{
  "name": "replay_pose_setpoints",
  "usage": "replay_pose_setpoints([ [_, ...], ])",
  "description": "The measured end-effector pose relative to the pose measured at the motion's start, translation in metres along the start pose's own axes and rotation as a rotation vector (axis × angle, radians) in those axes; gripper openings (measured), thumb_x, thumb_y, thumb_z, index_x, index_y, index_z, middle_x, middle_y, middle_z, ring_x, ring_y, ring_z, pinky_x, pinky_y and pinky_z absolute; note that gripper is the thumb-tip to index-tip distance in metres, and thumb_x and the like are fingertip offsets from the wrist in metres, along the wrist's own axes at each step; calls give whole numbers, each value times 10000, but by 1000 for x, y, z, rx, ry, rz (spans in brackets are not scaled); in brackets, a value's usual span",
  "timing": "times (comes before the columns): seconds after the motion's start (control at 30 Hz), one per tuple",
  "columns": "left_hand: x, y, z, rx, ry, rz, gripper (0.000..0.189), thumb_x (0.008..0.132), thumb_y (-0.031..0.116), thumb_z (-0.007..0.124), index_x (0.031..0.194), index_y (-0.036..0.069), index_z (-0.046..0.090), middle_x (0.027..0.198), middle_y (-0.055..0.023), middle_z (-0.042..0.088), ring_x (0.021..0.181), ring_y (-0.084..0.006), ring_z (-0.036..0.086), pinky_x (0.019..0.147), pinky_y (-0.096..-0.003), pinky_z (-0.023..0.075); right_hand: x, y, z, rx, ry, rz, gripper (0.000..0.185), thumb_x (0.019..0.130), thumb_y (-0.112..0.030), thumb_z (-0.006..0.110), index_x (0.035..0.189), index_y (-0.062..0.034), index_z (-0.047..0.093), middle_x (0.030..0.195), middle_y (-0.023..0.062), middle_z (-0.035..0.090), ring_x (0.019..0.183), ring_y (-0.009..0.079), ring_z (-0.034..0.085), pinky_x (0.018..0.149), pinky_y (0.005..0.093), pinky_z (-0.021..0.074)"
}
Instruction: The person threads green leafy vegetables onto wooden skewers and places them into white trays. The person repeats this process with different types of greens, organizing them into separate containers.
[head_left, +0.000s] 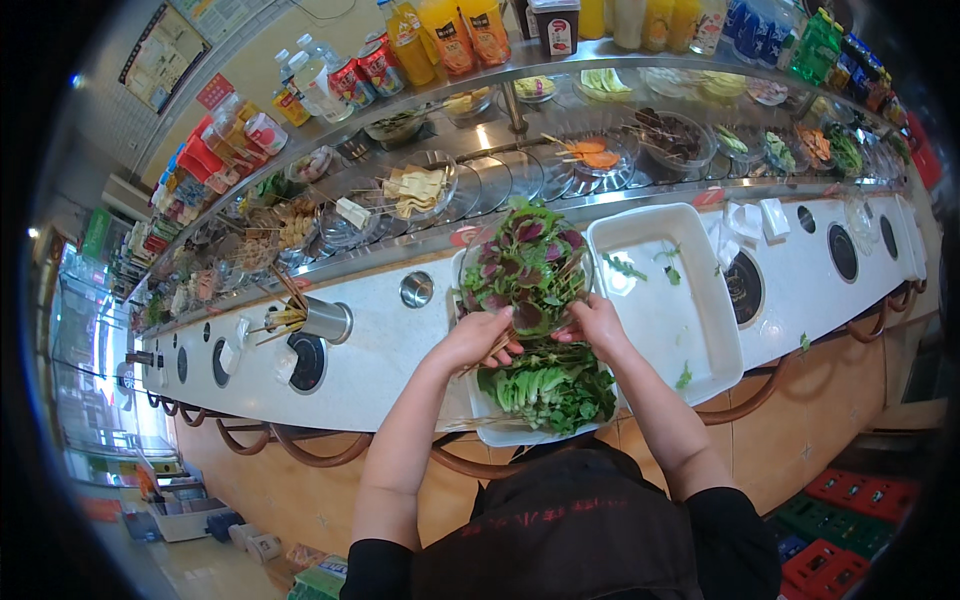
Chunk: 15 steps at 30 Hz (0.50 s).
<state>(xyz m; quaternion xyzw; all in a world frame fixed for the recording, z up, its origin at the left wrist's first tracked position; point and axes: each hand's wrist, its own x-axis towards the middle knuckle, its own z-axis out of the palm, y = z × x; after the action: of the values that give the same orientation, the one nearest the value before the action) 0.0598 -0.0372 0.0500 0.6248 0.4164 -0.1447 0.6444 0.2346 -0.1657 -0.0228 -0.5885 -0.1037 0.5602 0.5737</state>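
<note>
Both hands hold the near side of a clear bowl (587, 259) heaped with skewered purple-and-green leaves (529, 251). My left hand (484, 337) has its thumb at the rim and its fingers curled beneath, close to thin wooden skewer sticks (499, 346). On the other side, my right hand (594, 322) pinches the rim near the leaf stems. Under the bowl sits a white plastic tub (517, 435), partly hidden, with bundles of green leafy vegetables (551, 394) in its near end. A second white tub (660, 315), with a few loose leaf scraps, stands to the right.
A conveyor belt (487, 180) carries plates of skewered food behind the white counter (397, 352). Left of the tubs, a metal canister (326, 319) lies tipped with wooden skewers. Bottles and cans (375, 64) line the shelf above. Curved brown rails (322, 454) edge the counter.
</note>
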Motion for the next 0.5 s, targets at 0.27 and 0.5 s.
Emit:
replay_pose_setpoints([
  [0.27, -79, 48, 22, 1157, 632, 570, 367, 801, 366, 627, 1038, 86, 609, 920, -101, 644, 926, -280, 595, 784, -394, 464, -11, -5, -11, 16, 26, 3, 271, 877, -78, 435, 1079, 103, 443, 880, 210, 626, 671, 279, 674, 546, 295, 566],
  [0.5, -58, 60, 46, 1122, 189, 779, 388, 805, 325, 632, 1124, 107, 603, 1157, -73, 568, 1192, -256, 457, 964, -490, 361, -24, -5, -5, -20, -1, -75, 313, 876, -78, 467, 1144, 84, 454, 912, 181, 625, 645, 252, 666, 539, 288, 563],
])
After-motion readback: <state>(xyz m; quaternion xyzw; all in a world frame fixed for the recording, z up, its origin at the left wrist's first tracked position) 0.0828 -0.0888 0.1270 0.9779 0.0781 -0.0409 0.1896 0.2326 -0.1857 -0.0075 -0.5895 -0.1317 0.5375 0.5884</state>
